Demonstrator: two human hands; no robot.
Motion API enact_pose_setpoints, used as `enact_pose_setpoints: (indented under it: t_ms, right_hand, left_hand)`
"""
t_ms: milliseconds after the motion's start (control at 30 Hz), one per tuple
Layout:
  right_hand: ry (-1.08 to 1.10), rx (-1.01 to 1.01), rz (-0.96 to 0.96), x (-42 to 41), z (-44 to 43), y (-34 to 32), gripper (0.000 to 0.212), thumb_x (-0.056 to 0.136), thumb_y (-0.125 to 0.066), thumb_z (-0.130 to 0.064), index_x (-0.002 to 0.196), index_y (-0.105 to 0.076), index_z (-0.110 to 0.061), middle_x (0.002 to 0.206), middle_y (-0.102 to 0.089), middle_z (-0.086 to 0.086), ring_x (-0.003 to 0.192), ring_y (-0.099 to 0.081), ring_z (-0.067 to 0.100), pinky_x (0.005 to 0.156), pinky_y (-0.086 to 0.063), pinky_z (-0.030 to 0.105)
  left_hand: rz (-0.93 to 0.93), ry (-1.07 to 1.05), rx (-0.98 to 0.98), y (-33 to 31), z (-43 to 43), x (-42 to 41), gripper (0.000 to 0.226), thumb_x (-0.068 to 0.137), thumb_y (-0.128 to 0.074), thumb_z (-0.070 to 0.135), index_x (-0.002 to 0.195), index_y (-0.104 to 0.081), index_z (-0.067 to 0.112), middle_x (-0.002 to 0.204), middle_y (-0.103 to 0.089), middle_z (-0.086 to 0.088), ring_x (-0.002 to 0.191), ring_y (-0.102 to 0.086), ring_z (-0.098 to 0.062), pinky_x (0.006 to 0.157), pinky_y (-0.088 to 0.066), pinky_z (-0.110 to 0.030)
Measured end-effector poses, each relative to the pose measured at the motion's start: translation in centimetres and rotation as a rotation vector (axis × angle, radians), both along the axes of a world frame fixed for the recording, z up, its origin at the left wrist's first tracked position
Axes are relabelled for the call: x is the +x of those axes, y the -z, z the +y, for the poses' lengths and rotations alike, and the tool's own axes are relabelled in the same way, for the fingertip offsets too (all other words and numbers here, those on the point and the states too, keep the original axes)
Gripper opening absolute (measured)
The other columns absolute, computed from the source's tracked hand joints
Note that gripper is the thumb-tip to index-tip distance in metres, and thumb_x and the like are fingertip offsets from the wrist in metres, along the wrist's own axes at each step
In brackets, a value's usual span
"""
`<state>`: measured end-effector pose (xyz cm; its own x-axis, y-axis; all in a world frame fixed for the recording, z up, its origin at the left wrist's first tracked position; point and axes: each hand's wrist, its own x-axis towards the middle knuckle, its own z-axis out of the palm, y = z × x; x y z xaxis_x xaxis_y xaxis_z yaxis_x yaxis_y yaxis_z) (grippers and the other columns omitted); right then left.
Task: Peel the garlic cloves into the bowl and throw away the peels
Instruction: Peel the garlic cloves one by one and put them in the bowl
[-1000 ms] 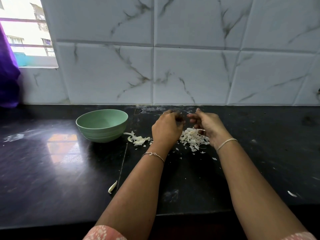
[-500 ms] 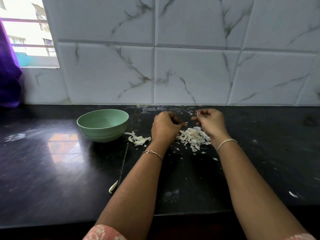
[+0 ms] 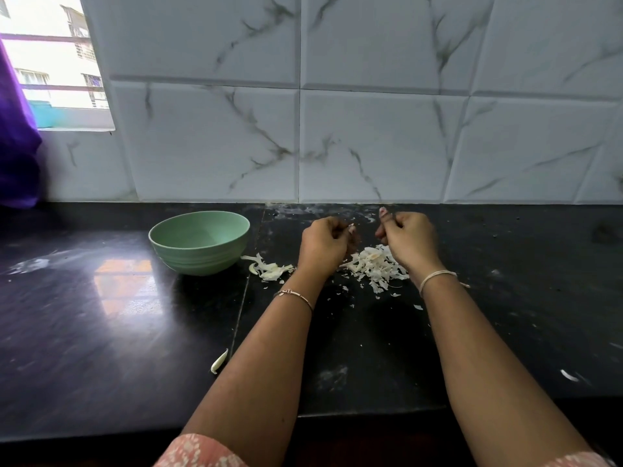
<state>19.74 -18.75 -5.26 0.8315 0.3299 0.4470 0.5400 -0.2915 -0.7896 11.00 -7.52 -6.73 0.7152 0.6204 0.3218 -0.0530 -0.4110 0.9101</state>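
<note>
Starting nearest us, a stray scrap [image 3: 219, 361] lies short of our left hand [image 3: 325, 246]. Peels [image 3: 374, 269] heap under our right hand [image 3: 409, 242]. Both hands are curled; we cannot tell what they pinch. Left of them, the bowl [image 3: 199, 242] shows no cloves. We judge the peeling unfinished and no peels thrown away yet.

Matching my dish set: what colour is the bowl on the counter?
Pale green bowl, seen best in the head view.

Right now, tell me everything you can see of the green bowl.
The green bowl is pale, matte, plastic-looking, with faint ridges round its outer wall. It stands upright on the black counter, left of the left hand, untouched. A small heap of peels lies just right of its base. Its visible inside shows no cloves.
</note>
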Motion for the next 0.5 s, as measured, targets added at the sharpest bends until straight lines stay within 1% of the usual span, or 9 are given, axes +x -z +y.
enact_pose_setpoints:
  t_ms: [33, 100, 167, 233, 300, 367, 400, 467, 500]
  right_hand:
    - [-0.035, -0.028, 0.001, 0.1, 0.1, 0.1, 0.037, 0.1, -0.051, -0.033, 0.068, -0.065, -0.022, 0.068, -0.069, -0.003, 0.067, -0.066, 0.016, 0.078, -0.056, 0.039]
    - [-0.106, -0.046, 0.001, 0.2, 0.4, 0.3, 0.024, 0.099, -0.051, -0.016, 0.084, -0.068, -0.023, 0.08, -0.073, -0.003, 0.073, -0.069, 0.014, 0.082, -0.057, 0.043]
    - [-0.118, -0.035, -0.02, 0.1, 0.5, 0.3, 0.018, 0.091, -0.063, -0.007, 0.091, -0.073, -0.022, 0.085, -0.075, -0.001, 0.075, -0.07, 0.01, 0.08, -0.059, 0.038]
    - [-0.086, 0.018, -0.053, -0.2, 0.3, 0.2, 0.01, 0.08, -0.078, -0.012, 0.08, -0.072, -0.02, 0.074, -0.073, -0.003, 0.066, -0.067, 0.005, 0.069, -0.058, 0.026]
    - [-0.027, 0.054, -0.122, -0.8, 0.1, 0.0, 0.024, 0.075, -0.083, -0.03, 0.065, -0.064, -0.019, 0.06, -0.064, -0.005, 0.055, -0.059, 0.006, 0.056, -0.05, 0.022]
    - [-0.002, 0.02, -0.174, -1.0, 0.1, 0.2, 0.044, 0.087, -0.067, -0.049, 0.057, -0.054, -0.018, 0.053, -0.055, -0.002, 0.051, -0.051, 0.014, 0.055, -0.041, 0.029]
    - [-0.024, -0.018, -0.172, -1.4, 0.2, 0.3, 0.051, 0.094, -0.054, -0.051, 0.058, -0.054, -0.016, 0.054, -0.053, 0.0, 0.054, -0.05, 0.018, 0.058, -0.039, 0.032]
    - [-0.101, -0.088, -0.169, -2.2, 0.4, 0.5, 0.053, 0.102, -0.039, -0.045, 0.069, -0.059, -0.009, 0.063, -0.057, 0.004, 0.063, -0.054, 0.021, 0.062, -0.036, 0.032]
    - [-0.147, -0.107, -0.174, -2.7, 0.6, 0.5, 0.047, 0.103, -0.04, -0.041, 0.075, -0.06, -0.009, 0.071, -0.06, 0.004, 0.069, -0.056, 0.021, 0.064, -0.036, 0.031]
  left_hand:
    - [0.031, -0.058, 0.092, 0.1, 0.1, 0.0, 0.017, 0.093, -0.066, 0.025, 0.079, -0.066, 0.015, 0.069, -0.07, 0.003, 0.059, -0.069, -0.011, 0.069, -0.06, -0.036]
    - [0.097, -0.166, 0.255, 0.1, 0.1, -0.2, 0.032, 0.087, -0.069, 0.044, 0.071, -0.064, 0.016, 0.061, -0.065, 0.004, 0.058, -0.065, -0.013, 0.06, -0.054, -0.029]
    - [0.125, -0.227, 0.322, 0.2, 0.1, -0.3, 0.038, 0.086, -0.068, 0.048, 0.068, -0.063, 0.015, 0.058, -0.06, 0.003, 0.057, -0.057, -0.014, 0.055, -0.044, -0.028]
    - [0.133, -0.218, 0.299, 0.1, 0.2, -0.3, 0.031, 0.09, -0.066, 0.039, 0.075, -0.066, 0.012, 0.065, -0.065, -0.001, 0.062, -0.062, -0.018, 0.061, -0.051, -0.031]
    - [0.118, -0.19, 0.216, -0.2, 0.0, -0.6, 0.011, 0.093, -0.063, 0.019, 0.089, -0.073, 0.015, 0.083, -0.072, -0.003, 0.078, -0.068, -0.02, 0.078, -0.057, -0.035]
    - [0.156, -0.172, 0.199, -0.7, -0.2, -1.4, 0.028, 0.09, -0.057, -0.001, 0.103, -0.074, 0.017, 0.099, -0.073, 0.0, 0.095, -0.067, -0.015, 0.093, -0.053, -0.031]
    - [0.186, -0.164, 0.208, -1.1, -0.2, -2.0, 0.037, 0.087, -0.055, -0.007, 0.107, -0.073, 0.018, 0.104, -0.073, 0.001, 0.1, -0.066, -0.014, 0.096, -0.052, -0.031]
    - [0.242, -0.154, 0.254, -1.8, 0.2, -3.5, 0.048, 0.081, -0.053, -0.011, 0.112, -0.071, 0.021, 0.108, -0.072, 0.003, 0.103, -0.065, -0.013, 0.097, -0.052, -0.033]
    - [0.268, -0.157, 0.287, -2.1, 0.6, -4.3, 0.049, 0.079, -0.052, -0.01, 0.112, -0.071, 0.022, 0.108, -0.072, 0.003, 0.103, -0.065, -0.013, 0.096, -0.052, -0.033]
